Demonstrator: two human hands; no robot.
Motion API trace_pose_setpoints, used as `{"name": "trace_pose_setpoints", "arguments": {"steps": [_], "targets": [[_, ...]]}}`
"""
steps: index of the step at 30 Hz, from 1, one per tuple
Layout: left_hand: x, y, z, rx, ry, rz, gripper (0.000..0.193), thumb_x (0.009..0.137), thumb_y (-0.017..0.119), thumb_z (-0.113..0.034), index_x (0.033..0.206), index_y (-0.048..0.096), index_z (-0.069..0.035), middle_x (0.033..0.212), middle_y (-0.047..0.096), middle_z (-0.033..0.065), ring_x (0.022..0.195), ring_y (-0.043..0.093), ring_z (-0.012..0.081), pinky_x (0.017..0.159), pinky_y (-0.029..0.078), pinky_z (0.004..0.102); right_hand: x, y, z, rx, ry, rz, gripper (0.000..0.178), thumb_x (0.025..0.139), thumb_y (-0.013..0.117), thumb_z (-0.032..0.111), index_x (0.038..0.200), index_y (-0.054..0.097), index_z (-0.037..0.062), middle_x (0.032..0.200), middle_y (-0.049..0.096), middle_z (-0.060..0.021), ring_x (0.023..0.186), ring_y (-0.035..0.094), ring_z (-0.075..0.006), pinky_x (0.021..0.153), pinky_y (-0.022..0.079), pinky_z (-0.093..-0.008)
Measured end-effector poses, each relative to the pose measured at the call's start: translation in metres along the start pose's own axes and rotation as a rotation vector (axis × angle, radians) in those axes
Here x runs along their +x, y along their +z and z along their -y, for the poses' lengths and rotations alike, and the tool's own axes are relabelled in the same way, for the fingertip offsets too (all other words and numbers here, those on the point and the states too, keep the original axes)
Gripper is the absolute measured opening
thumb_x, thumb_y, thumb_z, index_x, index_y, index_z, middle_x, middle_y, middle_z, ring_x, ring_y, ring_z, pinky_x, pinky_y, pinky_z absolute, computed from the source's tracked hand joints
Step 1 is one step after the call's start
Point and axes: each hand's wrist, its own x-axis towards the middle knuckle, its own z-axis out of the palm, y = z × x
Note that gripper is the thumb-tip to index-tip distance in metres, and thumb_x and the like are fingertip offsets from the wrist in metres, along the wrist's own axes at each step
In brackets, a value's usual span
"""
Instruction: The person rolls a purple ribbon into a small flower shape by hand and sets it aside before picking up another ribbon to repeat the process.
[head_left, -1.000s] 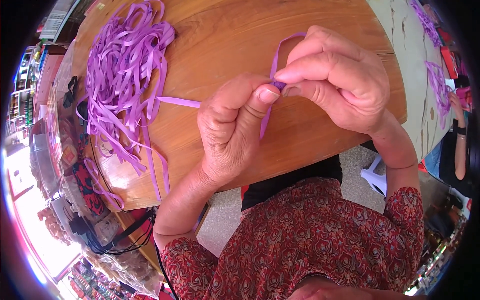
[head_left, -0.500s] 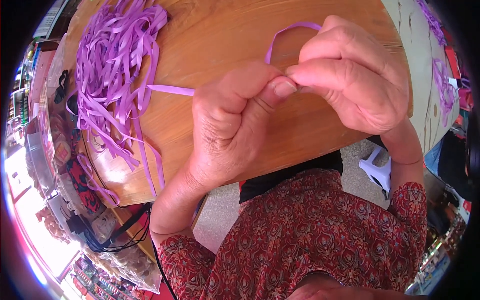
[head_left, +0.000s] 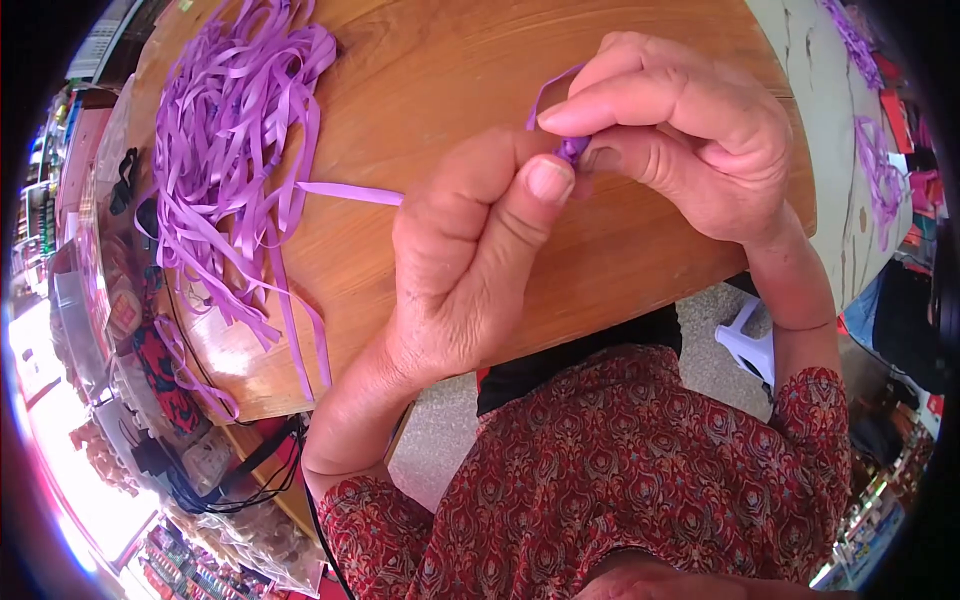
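Gripping of a dark purple knot [head_left: 573,149] is shared by both hands above the wooden worktop [head_left: 430,85]. The knot is pinched between the thumb and index finger of the left hand [head_left: 462,240], with the thumbnail facing upward. Its upper right side is held between the bent index finger and thumb of the right hand [head_left: 695,135]. A lilac ribbon [head_left: 350,191] is extended from the left hand to a tangled ribbon pile [head_left: 235,140], which is located at the worktop's left side.
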Motion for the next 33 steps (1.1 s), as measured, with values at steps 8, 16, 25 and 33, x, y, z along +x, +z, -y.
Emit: {"name": "trace_pose_setpoints", "arguments": {"steps": [8,16,25,33], "targets": [[-0.003,-0.007,-0.004,0.333,0.033,0.094,0.023,0.097,0.044,-0.011,0.113,0.055,0.002,0.096,0.061,0.0072,0.091,0.055,0.0135,0.087,0.042,0.0271,-0.002,0.001,0.002,0.140,0.070,-0.120,0.020,0.072,0.069,-0.003,0.092,0.064,-0.0046,0.082,0.063,-0.0119,0.073,0.059,-0.0192,0.062,0.044,-0.0283],[0.000,-0.008,0.001,0.322,0.135,0.079,0.018,0.096,0.047,-0.010,0.104,0.056,0.002,0.089,0.059,0.0066,0.085,0.054,0.0129,0.080,0.044,0.0264,0.001,-0.003,-0.003,0.134,-0.039,-0.045,0.021,0.071,0.070,-0.004,0.091,0.066,-0.0020,0.082,0.062,-0.0113,0.070,0.057,-0.0183,0.059,0.043,-0.0262],[0.006,-0.008,0.003,0.350,0.234,0.023,0.006,0.083,0.063,0.000,0.088,0.059,0.001,0.070,0.056,0.0088,0.059,0.052,0.0210,0.056,0.042,0.0277,-0.001,-0.002,0.006,-0.114,-0.132,-0.027,0.018,0.072,0.070,-0.001,0.090,0.065,-0.0016,0.084,0.061,-0.0117,0.068,0.056,-0.0193,0.056,0.043,-0.0258],[0.002,-0.007,-0.005,0.383,0.146,0.047,0.004,0.083,0.063,0.002,0.087,0.061,0.001,0.073,0.060,0.0089,0.062,0.054,0.0194,0.058,0.044,0.0270,-0.002,0.001,0.002,-0.129,-0.202,-0.015,0.020,0.068,0.071,0.002,0.087,0.065,-0.0027,0.082,0.060,-0.0117,0.065,0.055,-0.0200,0.054,0.043,-0.0265]]}}
